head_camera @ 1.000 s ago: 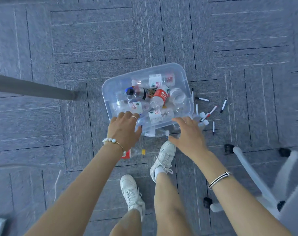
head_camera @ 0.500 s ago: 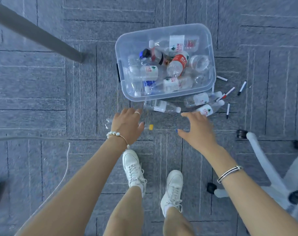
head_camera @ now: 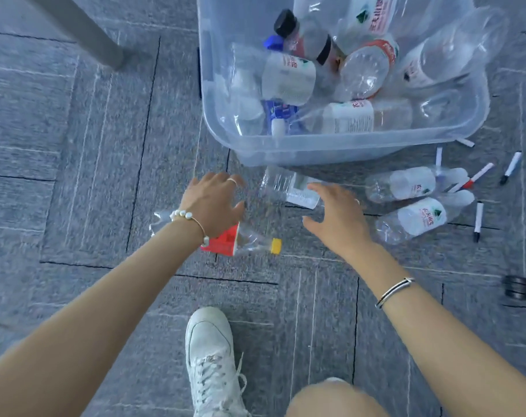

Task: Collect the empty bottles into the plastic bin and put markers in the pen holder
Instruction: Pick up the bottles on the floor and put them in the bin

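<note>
A clear plastic bin [head_camera: 316,152] on the carpet holds several empty bottles. In front of it lie loose bottles: one with a red label and yellow cap [head_camera: 246,240] under my left wrist, a clear one with a white label [head_camera: 289,188] between my hands, and two more [head_camera: 403,185] [head_camera: 421,218] to the right. My left hand [head_camera: 213,200] hovers with relaxed fingers, holding nothing. Just over the white-labelled bottle, my right hand [head_camera: 337,215] is spread and empty. Several markers [head_camera: 478,219] [head_camera: 510,167] lie right of the bottles. No pen holder is in view.
A grey table leg [head_camera: 84,31] slants in at the upper left. A black chair castor [head_camera: 521,288] sits at the right edge. My white shoe [head_camera: 210,359] and a knee are at the bottom, on grey carpet tiles.
The view has dropped closer to the floor and the bin. Both hands have moved forward and down toward the loose bottles in front of the bin.
</note>
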### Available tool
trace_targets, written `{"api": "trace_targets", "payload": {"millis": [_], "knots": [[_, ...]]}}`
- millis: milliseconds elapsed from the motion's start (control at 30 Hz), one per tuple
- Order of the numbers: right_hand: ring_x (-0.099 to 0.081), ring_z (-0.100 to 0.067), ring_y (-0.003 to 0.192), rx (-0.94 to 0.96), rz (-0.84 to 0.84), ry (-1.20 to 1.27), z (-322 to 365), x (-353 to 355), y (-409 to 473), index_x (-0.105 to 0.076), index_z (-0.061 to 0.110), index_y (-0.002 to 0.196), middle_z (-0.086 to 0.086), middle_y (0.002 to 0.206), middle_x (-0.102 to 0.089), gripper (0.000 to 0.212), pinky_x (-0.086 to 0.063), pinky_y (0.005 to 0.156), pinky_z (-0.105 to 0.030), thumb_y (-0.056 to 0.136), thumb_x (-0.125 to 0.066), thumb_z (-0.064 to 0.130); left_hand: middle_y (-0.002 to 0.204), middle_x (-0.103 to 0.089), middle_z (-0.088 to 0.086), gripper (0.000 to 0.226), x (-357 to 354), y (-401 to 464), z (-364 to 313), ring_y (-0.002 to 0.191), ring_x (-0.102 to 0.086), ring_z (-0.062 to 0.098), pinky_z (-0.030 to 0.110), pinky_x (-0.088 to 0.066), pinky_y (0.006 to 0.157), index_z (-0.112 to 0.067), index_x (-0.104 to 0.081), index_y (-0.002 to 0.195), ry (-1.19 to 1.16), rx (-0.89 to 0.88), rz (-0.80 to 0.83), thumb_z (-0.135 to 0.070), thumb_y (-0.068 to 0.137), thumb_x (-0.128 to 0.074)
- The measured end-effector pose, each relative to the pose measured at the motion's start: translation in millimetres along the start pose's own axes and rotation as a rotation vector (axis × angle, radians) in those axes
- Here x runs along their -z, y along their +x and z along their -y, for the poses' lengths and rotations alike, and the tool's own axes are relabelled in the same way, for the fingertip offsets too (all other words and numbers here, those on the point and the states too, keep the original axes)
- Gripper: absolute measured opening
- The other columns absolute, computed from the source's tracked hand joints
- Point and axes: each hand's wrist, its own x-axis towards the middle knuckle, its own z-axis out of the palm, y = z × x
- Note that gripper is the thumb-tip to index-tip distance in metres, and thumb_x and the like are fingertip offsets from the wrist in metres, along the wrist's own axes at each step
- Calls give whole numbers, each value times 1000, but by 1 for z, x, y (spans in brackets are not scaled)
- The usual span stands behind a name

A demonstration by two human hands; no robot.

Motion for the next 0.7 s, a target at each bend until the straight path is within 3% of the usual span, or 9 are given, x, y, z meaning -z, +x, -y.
{"api": "trace_targets", "payload": {"millis": [133,233,333,500,600,700], "knots": [[-31,-32,129,24,-139,-106,-10,-31,35,-39,19,136,-10,140,-37,70,-29,106,-42,76,-71,33,130,-53,-2,41,-25,21,22,125,-44,20,39,-34,104,-28,-48,127,-57,-29,-51,-43,89,-51],[-23,-35,136,-43,-74,-266,-12,-49,47,-20,25,143,-11,149,-23,85,-24,110,-50,76,-72,33,132,-53,-2,42,-31,27,37,126,-43,19,40,-32,106,-29,-48,127,-74,-18,-94,-47,89,-50],[-34,-33,128,-56,-45,-326,-12,-54,45,-22,27,140,-9,140,-37,79,-33,104,-47,77,-69,23,142,-43,-2,59,-28,18,44,135,-32,22,44,-24,112,-30,-41,134,-48,-2,1,-58,83,-52],[-45,-33,111,61,-27,-213,-6,-58,26,-38,20,134,-11,123,-47,73,-37,93,-40,71,-73,27,143,-37,-3,99,-50,-10,45,133,-32,23,49,-23,113,-36,-23,143,143,-58,298,-60,61,-73],[-46,-27,106,117,-55,-32,-1,-54,17,-40,19,133,-10,119,-45,73,-40,87,-36,69,-74,25,138,-42,-3,93,-70,-18,46,128,-37,21,43,-29,111,-35,-24,141,222,-99,232,-46,65,-77],[-45,-19,105,243,-78,7,6,-43,13,-36,20,136,-5,119,-44,75,-38,81,-27,72,-72,30,134,-43,-4,89,-70,-23,49,123,-39,18,37,-35,107,-36,-28,139,185,-103,162,-46,65,-76]]}}
